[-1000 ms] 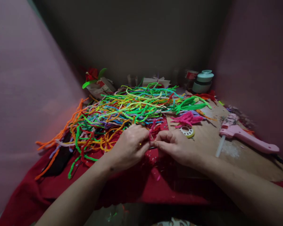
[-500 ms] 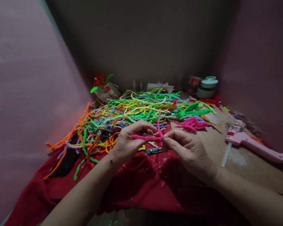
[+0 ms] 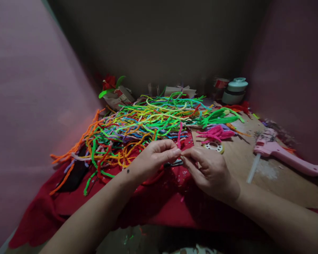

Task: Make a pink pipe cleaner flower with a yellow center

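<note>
My left hand point(image 3: 159, 155) pinches the pink stem point(image 3: 180, 134) low, so its top sticks up. My right hand point(image 3: 212, 169) pinches it too, just beside, maybe to hold it steady.

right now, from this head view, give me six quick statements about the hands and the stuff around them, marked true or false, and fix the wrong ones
1. The left hand and the right hand meet at the lower end of a pink stem. True.
2. The pink glue gun lies on the cardboard. True.
3. The right hand is closed around the handle of the pink glue gun. False: it is at the pink stem.
4. A heap of fuzzy stems lies beyond the left hand. True.
5. That heap is all one colour. False: it mixes green, orange, yellow and others.
6. The pink glue gun lies left of the heap. False: it lies to the right.
</note>
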`<state>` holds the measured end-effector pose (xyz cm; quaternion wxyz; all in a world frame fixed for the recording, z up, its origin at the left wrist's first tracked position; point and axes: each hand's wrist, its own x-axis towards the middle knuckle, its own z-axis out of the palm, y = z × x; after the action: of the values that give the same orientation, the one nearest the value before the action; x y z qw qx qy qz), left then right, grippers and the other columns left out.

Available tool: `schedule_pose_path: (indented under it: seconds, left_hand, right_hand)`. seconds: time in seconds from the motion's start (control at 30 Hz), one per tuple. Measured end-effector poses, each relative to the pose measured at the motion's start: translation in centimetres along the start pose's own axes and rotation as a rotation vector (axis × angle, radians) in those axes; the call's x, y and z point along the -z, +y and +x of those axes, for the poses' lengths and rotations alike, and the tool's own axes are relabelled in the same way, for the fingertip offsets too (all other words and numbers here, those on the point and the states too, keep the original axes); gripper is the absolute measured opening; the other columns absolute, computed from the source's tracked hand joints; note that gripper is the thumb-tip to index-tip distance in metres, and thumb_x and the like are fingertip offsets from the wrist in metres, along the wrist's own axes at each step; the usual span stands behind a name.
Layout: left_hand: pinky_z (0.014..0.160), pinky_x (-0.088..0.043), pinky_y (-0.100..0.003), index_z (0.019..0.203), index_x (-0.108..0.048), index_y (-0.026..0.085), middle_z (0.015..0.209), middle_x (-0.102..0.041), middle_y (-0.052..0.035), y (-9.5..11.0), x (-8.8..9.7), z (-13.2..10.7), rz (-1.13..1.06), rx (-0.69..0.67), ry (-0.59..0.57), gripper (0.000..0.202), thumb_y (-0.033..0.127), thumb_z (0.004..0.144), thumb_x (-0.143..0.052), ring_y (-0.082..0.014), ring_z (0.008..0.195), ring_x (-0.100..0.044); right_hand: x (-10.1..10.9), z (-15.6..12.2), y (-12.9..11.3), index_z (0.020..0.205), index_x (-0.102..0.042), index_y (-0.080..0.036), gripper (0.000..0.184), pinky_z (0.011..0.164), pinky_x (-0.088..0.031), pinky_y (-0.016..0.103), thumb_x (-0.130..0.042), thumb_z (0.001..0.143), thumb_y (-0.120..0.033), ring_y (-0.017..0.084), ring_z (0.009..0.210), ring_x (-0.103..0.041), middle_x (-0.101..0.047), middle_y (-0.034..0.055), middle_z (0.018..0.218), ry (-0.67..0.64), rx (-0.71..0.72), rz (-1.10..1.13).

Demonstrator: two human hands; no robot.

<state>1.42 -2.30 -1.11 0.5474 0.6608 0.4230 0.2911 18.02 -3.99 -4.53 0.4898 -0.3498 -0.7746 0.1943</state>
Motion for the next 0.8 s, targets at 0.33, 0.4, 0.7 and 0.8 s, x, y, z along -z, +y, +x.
schedule_pose_path:
  seconds: [0.33,0.4,0.7,0.8]
  left_hand:
    - [0.06,-0.037,-0.02,0.075,-0.054,0.015,0.068,-0.051,0.0024,-0.7,0.7,0.5,0.242,-0.175,0.247,0.017,0.031,0.082,-0.052,-0.0083,0.062,-0.044]
    - [0.064,-0.038,-0.021,0.078,-0.057,0.015,0.072,-0.056,0.0008,-0.8,0.4,0.4,0.364,-0.246,0.309,0.014,0.028,0.082,-0.052,-0.0097,0.066,-0.049]
    - [0.053,-0.032,-0.019,0.064,-0.051,0.014,0.058,-0.044,0.0042,0.3,1.3,0.3,0.284,-0.028,0.086,0.023,0.029,0.08,-0.051,-0.0072,0.056,-0.039]
    - [0.052,-0.031,-0.018,0.065,-0.05,0.014,0.059,-0.043,0.0046,0.4,1.5,0.2,0.226,-0.024,0.04,0.022,0.03,0.08,-0.051,-0.0067,0.055,-0.038]
  right_hand:
    - [-0.2,0.7,0.8,0.06,-0.059,-0.014,0.028,0.042,-0.036,0.02,-0.065,0.073,-0.038,0.007,0.041,-0.048,-0.061,0.0001,0.054,-0.207,-0.763,0.769]
    - [-0.2,0.7,0.9,0.059,-0.06,-0.014,0.028,0.044,-0.037,0.02,-0.064,0.074,-0.037,0.007,0.043,-0.049,-0.062,0.0013,0.055,-0.188,-0.75,0.711]
    - [0.1,0.9,0.4,0.064,-0.063,-0.015,0.02,0.052,-0.04,0.024,-0.054,0.08,-0.024,0.012,0.054,-0.053,-0.061,0.0006,0.057,-0.187,-0.483,0.272]
    - [0.5,1.1,0.4,0.093,-0.065,-0.017,0.018,0.065,-0.047,0.028,-0.05,0.084,-0.022,0.016,0.073,-0.06,-0.067,0.0038,0.08,-0.093,-0.273,0.188]
